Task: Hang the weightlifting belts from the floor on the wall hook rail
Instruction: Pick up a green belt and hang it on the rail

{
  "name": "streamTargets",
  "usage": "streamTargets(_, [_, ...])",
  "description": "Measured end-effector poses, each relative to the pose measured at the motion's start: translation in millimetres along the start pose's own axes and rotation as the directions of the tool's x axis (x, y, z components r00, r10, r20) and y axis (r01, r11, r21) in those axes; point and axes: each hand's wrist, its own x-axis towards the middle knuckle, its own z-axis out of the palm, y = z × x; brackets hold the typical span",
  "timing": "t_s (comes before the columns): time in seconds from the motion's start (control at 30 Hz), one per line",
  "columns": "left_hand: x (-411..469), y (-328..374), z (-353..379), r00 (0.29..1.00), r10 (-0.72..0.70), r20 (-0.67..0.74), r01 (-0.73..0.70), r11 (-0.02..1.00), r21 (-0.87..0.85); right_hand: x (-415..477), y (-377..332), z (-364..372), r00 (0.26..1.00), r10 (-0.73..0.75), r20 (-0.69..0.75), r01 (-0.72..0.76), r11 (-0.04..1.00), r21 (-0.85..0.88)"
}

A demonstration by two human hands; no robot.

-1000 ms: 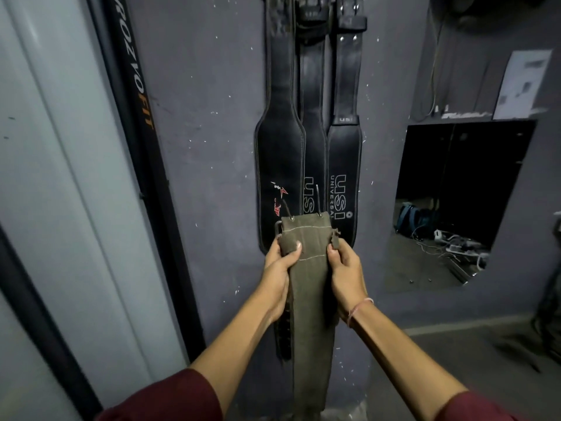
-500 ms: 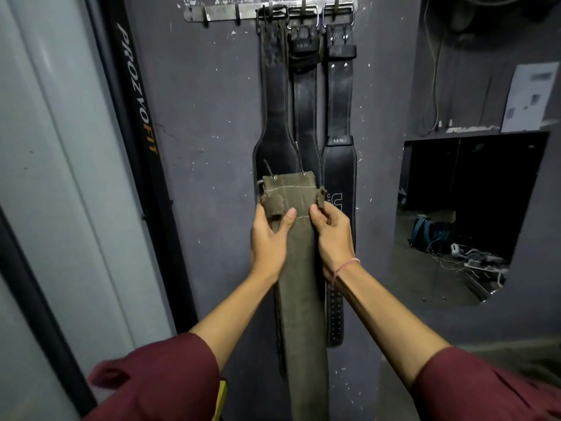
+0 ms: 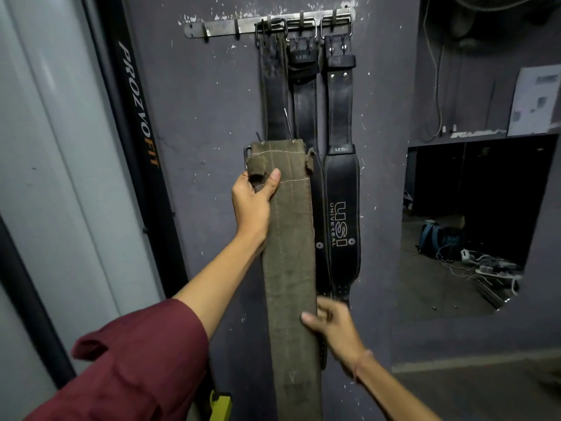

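An olive-green suede belt hangs upright in front of the wall, its buckle end up. My left hand grips its upper left edge just under the buckle. My right hand is lower down on the belt's right edge, fingers curled on it, slightly blurred. The metal hook rail is at the top of the wall. Three black leather belts hang from its right hooks: one on the left, one in the middle, and a black USI belt on the right. The rail's left hooks are bare.
A black upright post marked PROZVOFIT stands left of the wall. To the right, a mirror shows a blue bag and cables on a floor. A paper sheet sits above it. Something yellow is at the bottom.
The green belt has gone up toward the rail. My right hand let go of the buckle end and slid down to the belt's middle. The view tilted up, showing the whole rail.
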Motion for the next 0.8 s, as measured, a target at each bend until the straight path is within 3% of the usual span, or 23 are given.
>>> streamTargets(0.1, [6, -1, 6, 0.998, -0.026, 0.053, 0.027, 0.999, -0.028, 45, -99, 14, 0.967, -0.25, -0.045, 0.253, 0.962, 0.103])
streamTargets(0.23, [12, 2, 13, 0.978, -0.107, 0.177, 0.106, 0.994, 0.017, 81, -169, 29, 0.895, -0.4, -0.195, 0.422, 0.903, 0.083])
streamTargets(0.5, [-52, -36, -9, 0.986, -0.065, 0.156, 0.042, 0.989, 0.143, 109, -191, 36, 0.828, -0.412, -0.38, 0.423, 0.904, -0.057])
streamTargets(0.6, [-108, -88, -34, 0.956, -0.241, 0.165, 0.222, 0.967, 0.128, 118, -200, 30, 0.835, -0.363, -0.414, 0.388, 0.921, -0.024])
streamTargets(0.7, [-161, -132, -60, 0.879, -0.428, 0.21, 0.376, 0.893, 0.246, 122, -213, 27, 0.82, -0.362, -0.443, 0.402, 0.916, -0.005])
streamTargets(0.8, [-183, -134, -68, 0.852, -0.49, 0.186, 0.441, 0.862, 0.251, 123, -215, 23, 0.809, -0.397, -0.434, 0.433, 0.901, -0.016])
